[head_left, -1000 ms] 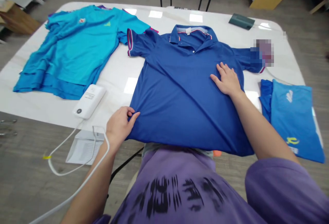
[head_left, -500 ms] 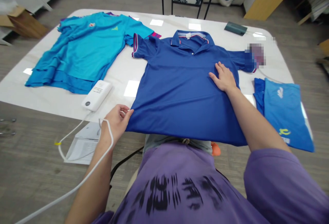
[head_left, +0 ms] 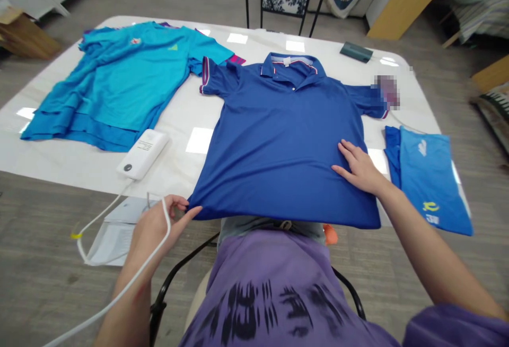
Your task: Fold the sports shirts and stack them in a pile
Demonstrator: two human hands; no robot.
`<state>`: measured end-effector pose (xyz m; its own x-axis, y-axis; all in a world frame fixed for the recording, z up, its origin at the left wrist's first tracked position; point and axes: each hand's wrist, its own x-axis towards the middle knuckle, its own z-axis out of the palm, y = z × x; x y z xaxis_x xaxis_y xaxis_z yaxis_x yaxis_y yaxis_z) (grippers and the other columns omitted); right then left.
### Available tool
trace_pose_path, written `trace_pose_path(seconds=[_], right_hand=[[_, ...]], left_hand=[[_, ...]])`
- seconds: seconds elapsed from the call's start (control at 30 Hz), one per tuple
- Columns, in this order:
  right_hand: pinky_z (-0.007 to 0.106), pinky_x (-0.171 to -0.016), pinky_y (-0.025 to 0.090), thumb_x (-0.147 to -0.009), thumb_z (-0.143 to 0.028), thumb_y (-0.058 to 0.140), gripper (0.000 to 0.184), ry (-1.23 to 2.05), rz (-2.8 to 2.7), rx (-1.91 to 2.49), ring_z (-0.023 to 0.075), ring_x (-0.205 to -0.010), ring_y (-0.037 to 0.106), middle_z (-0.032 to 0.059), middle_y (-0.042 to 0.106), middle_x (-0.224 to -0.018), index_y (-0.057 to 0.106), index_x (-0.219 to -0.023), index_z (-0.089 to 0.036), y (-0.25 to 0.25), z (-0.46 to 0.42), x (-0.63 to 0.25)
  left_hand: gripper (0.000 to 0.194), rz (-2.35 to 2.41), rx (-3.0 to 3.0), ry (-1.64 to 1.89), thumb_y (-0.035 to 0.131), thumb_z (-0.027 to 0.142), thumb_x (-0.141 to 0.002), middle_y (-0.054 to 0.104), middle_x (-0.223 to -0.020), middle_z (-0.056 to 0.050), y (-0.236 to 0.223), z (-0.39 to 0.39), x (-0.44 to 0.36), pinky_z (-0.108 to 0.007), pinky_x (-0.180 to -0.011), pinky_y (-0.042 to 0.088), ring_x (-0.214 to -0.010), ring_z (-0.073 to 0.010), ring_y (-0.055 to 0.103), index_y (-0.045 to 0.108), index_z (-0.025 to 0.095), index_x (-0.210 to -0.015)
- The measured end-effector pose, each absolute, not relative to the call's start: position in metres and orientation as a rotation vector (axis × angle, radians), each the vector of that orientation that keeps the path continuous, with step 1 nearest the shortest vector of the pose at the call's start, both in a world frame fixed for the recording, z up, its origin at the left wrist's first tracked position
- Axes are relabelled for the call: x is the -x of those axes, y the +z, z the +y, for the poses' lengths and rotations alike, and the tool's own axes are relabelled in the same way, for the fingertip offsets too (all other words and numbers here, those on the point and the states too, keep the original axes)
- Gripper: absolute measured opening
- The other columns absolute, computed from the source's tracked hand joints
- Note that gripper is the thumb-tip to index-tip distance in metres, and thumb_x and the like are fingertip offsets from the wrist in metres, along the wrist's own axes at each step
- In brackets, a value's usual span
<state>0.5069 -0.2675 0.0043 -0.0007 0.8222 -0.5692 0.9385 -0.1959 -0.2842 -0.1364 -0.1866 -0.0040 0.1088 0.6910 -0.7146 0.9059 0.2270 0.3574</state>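
I've got the polo [head_left: 278, 129] face up on the table [head_left: 178, 116], btwn my two hands, collar well beyond the fingertips, hem closest. L hand [head_left: 153, 225]: thumb & fingers clamped on the hem corner. R hand [head_left: 361, 169]: fingers slightly apart, thumb out wide, all lying on the lower front, nothing pinched.

Soft creases fan up & across from L fingers toward R. I'd keep L pull light & in line w/ the hem; too hard prob. skews the corner & adds folds. R should press just enough to anchor, palm low, so the knit doesn't bunch under the fingertips.

Cable [head_left: 131, 280] crosses L hand in view; can't tell if it touches. Worth keeping it off the cloth, IMO. White unit [head_left: 143, 153] sits just beyond L fingers, teal tees [head_left: 131, 81] farther past it; folded tee [head_left: 429, 172] is right of R fingers.
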Motion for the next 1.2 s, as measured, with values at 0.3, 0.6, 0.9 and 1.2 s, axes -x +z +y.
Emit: trace_pose_path(seconds=[0.3, 0.6, 0.9, 1.2], right_hand=[[0.066, -0.143, 0.034, -0.113, -0.083, 0.032, 0.088, -0.795, 1.702, -2.384, 0.038, -0.17, 0.046, 0.013, 0.051, -0.181, 0.048, -0.179, -0.027, -0.088, -0.121, -0.551], [0.1, -0.127, 0.01, -0.104, -0.095, 0.033, 0.102, -0.691, 1.202, -2.357, 0.0617, -0.176, 0.015, 0.01, 0.02, -0.195, 0.036, -0.187, -0.035, -0.189, -0.06, -0.642], [0.094, -0.127, 0.027, -0.104, -0.096, 0.018, 0.111, -0.531, 0.93, -2.285, 0.0597, -0.171, 0.03, 0.0214, 0.023, -0.193, 0.022, -0.191, -0.027, -0.2, -0.049, -0.674], [0.085, -0.136, 0.022, -0.11, -0.086, 0.026, 0.102, -0.404, 1.131, -2.333, 0.0508, -0.177, 0.022, 0.0186, 0.024, -0.193, 0.029, -0.188, -0.021, -0.157, -0.077, -0.635]], left_hand=[[0.053, 1.254, -1.81, 0.169, 0.05, 0.047, -0.116, 0.065, -0.161, -0.016, -0.153, 0.02, -0.096, -0.05, -0.135, 0.038, -0.15, -0.0311, 0.057, 0.065, 0.018, -0.157], [0.086, 1.293, -1.866, -0.246, 0.051, 0.074, -0.112, 0.025, -0.195, -0.011, -0.329, 0.146, -0.178, -0.078, -0.142, -0.002, -0.18, -0.046, 0.008, 0.042, 0.025, -0.183], [0.117, 1.496, -2.039, -0.159, 0.014, 0.079, -0.114, 0.024, -0.179, -0.047, -0.344, 0.16, -0.158, -0.084, -0.126, 0.024, -0.166, -0.0579, 0.034, 0.027, -0.026, -0.165], [0.112, 1.434, -2.107, -0.092, 0.015, 0.079, -0.117, 0.029, -0.183, -0.039, -0.325, 0.153, -0.112, -0.082, -0.131, 0.021, -0.174, -0.0547, 0.02, 0.036, -0.019, -0.167]])
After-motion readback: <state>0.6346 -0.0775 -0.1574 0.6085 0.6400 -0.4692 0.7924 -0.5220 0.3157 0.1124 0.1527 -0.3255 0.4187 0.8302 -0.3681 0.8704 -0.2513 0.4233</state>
